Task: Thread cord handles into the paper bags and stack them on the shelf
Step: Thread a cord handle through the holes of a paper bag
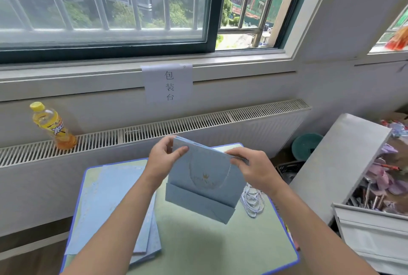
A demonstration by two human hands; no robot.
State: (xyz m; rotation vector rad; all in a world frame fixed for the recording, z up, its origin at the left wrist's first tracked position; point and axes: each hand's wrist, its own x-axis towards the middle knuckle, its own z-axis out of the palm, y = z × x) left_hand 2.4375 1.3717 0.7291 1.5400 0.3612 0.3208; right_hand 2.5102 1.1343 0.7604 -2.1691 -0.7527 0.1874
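Bag: I held the flat pale-blue paper bag (202, 183) upright above the green blue-edged table (198, 250).
Left hand (164, 160): pinched its top corner, steadying.
Right hand (251, 170): gripped the opposite rim (likely threading).
Cords: the white-blue twisted cord bundle (252, 200) lay right of the bag, within reach.

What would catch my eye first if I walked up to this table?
Probably the pale blue paper bag held up over the table's middle, left hand and right hand pinching its top edge. Next, the yellow drink bottle standing on the radiator at far left.

Green table (198, 248): flat bags (123, 204), cord bundle (252, 202).
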